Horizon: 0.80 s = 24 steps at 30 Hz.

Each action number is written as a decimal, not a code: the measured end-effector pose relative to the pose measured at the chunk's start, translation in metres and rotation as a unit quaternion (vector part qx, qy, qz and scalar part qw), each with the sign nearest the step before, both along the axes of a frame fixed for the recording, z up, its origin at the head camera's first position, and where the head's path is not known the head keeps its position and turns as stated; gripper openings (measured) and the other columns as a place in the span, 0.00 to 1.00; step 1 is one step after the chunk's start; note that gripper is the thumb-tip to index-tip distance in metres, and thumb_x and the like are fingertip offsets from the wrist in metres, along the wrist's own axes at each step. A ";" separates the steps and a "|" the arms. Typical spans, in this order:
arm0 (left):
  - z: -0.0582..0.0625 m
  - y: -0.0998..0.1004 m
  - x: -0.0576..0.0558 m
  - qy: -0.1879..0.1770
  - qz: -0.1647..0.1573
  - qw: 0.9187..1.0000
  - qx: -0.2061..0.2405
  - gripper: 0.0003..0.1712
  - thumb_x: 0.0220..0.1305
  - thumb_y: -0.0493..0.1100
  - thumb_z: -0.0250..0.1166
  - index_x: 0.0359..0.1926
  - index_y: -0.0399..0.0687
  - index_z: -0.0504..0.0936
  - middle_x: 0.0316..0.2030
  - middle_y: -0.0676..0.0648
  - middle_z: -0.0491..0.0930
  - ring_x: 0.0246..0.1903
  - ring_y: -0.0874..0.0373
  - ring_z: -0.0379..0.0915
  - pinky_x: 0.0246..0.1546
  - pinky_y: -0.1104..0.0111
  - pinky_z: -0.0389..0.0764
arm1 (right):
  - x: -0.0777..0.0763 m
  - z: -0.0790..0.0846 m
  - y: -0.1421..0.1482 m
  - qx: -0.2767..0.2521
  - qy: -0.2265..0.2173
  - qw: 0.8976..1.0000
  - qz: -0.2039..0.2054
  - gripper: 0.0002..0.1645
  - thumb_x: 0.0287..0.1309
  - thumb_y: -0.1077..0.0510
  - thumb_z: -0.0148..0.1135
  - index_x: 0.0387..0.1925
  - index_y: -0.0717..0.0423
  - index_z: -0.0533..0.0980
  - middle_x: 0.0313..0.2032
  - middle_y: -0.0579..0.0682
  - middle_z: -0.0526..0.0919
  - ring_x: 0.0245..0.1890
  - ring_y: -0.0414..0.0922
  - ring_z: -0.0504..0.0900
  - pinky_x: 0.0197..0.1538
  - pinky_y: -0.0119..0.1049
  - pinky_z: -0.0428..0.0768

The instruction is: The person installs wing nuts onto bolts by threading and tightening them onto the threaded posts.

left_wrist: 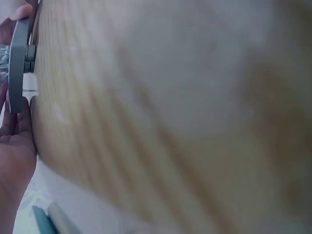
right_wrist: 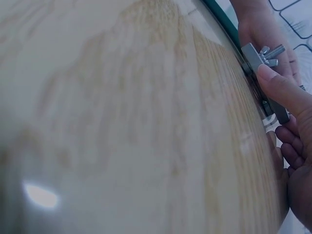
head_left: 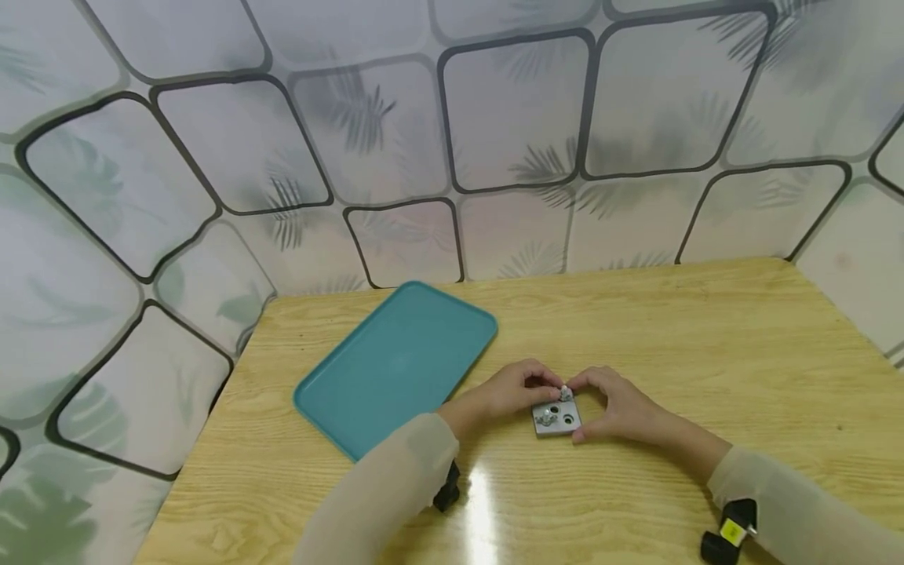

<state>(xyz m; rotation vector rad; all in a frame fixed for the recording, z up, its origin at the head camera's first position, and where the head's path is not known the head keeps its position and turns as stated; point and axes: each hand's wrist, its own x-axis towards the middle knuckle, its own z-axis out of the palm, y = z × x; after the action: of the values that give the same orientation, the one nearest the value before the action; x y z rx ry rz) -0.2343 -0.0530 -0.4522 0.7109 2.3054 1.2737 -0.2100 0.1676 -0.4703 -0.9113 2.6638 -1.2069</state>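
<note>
A small grey metal plate (head_left: 559, 428) with holes and bolts lies between both hands over the wooden table. Two wing nuts sit on it: one (head_left: 546, 418) near its left side, the other (head_left: 566, 393) at its far edge. Thumb and fingertips of my left hand (head_left: 512, 390) pinch the far wing nut. My right hand (head_left: 625, 408) holds the plate from the right, thumb at the near corner and index fingertip beside the far wing nut. In the right wrist view, the right thumb (right_wrist: 280, 87) lies along the plate (right_wrist: 280, 111), with curled fingers at its lower end.
A teal tray (head_left: 399, 361) lies slanted on the wooden table (head_left: 678, 329), left of the hands and near the left forearm. Behind the table hangs a patterned curtain (head_left: 523, 118). Black wrist devices (head_left: 730, 534) sit on both sleeves.
</note>
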 end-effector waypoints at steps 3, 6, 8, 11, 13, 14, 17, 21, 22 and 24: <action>0.004 -0.002 -0.002 -0.012 0.004 1.000 -0.014 0.15 0.64 0.53 0.55 0.47 0.55 0.78 0.42 0.58 0.76 0.41 0.69 0.69 0.46 0.76 0.69 | 0.000 0.000 -0.002 0.004 -0.005 1.000 -0.003 0.39 0.28 0.40 0.76 0.46 0.49 0.73 0.47 0.44 0.76 0.49 0.44 0.69 0.52 0.40 0.67; 0.008 -0.004 -0.003 -0.015 0.004 1.000 -0.027 0.17 0.65 0.55 0.52 0.49 0.55 0.77 0.44 0.58 0.76 0.43 0.68 0.69 0.48 0.74 0.69 | 0.000 0.000 -0.003 0.006 -0.006 1.000 0.000 0.40 0.29 0.40 0.75 0.48 0.49 0.72 0.49 0.44 0.75 0.50 0.45 0.68 0.52 0.43 0.67; 0.010 -0.005 -0.004 -0.010 0.002 0.999 -0.036 0.18 0.66 0.55 0.51 0.50 0.54 0.76 0.45 0.57 0.76 0.44 0.67 0.69 0.48 0.74 0.69 | -0.001 0.001 -0.003 0.001 -0.010 1.000 0.003 0.41 0.30 0.41 0.75 0.49 0.49 0.72 0.50 0.44 0.75 0.51 0.44 0.68 0.53 0.42 0.67; 0.014 -0.007 -0.004 -0.004 0.009 0.999 -0.051 0.19 0.65 0.55 0.52 0.51 0.53 0.75 0.46 0.56 0.76 0.45 0.67 0.70 0.48 0.73 0.70 | -0.002 0.002 -0.002 -0.017 -0.018 1.000 0.010 0.39 0.34 0.45 0.75 0.51 0.52 0.72 0.50 0.45 0.75 0.52 0.43 0.68 0.55 0.38 0.66; 0.017 -0.010 -0.004 0.001 0.019 0.998 -0.066 0.19 0.65 0.55 0.52 0.51 0.53 0.75 0.45 0.57 0.76 0.44 0.66 0.70 0.46 0.73 0.71 | -0.002 0.003 -0.002 -0.027 -0.024 0.999 0.012 0.37 0.37 0.47 0.74 0.51 0.54 0.72 0.49 0.46 0.76 0.52 0.43 0.69 0.56 0.32 0.64; 0.018 -0.011 -0.004 0.007 0.024 0.997 -0.076 0.19 0.65 0.55 0.53 0.51 0.53 0.75 0.44 0.57 0.76 0.44 0.66 0.70 0.45 0.73 0.72 | -0.003 0.004 -0.001 -0.031 -0.027 0.999 0.012 0.36 0.39 0.48 0.73 0.51 0.55 0.71 0.49 0.47 0.76 0.53 0.44 0.69 0.57 0.30 0.63; 0.022 -0.017 -0.004 0.016 0.037 0.994 -0.100 0.17 0.64 0.54 0.54 0.49 0.52 0.76 0.41 0.56 0.77 0.41 0.64 0.71 0.41 0.73 0.72 | -0.005 0.006 0.000 -0.032 -0.037 0.999 0.014 0.33 0.43 0.50 0.71 0.51 0.57 0.71 0.49 0.49 0.77 0.53 0.44 0.70 0.58 0.25 0.61; 0.027 -0.024 -0.002 0.027 0.055 0.991 -0.117 0.16 0.63 0.53 0.56 0.46 0.51 0.78 0.38 0.55 0.78 0.37 0.64 0.72 0.38 0.73 0.72 | -0.005 0.012 0.002 -0.019 -0.055 0.998 0.012 0.29 0.48 0.49 0.67 0.52 0.56 0.71 0.50 0.49 0.77 0.54 0.45 0.70 0.59 0.34 0.63; 0.028 -0.026 -0.001 0.026 0.061 0.991 -0.116 0.15 0.63 0.53 0.56 0.45 0.51 0.78 0.37 0.55 0.77 0.37 0.64 0.72 0.37 0.72 0.73 | -0.006 0.014 0.003 -0.016 -0.058 0.998 0.013 0.28 0.50 0.50 0.66 0.52 0.57 0.71 0.50 0.49 0.77 0.53 0.46 0.70 0.59 0.39 0.65; 0.031 -0.030 0.001 0.035 0.069 0.990 -0.114 0.16 0.62 0.53 0.57 0.45 0.51 0.78 0.36 0.55 0.77 0.35 0.64 0.71 0.35 0.72 0.73 | -0.005 0.019 0.005 -0.010 -0.067 0.998 0.015 0.24 0.55 0.51 0.61 0.52 0.57 0.71 0.50 0.51 0.76 0.53 0.50 0.70 0.57 0.49 0.65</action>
<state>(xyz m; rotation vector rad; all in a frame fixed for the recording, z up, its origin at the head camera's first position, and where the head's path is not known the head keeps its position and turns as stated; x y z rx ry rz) -0.2331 -0.0828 -0.4215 0.5341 2.5432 1.0310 -0.2155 0.1722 -0.4509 -0.8388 2.5288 -1.2440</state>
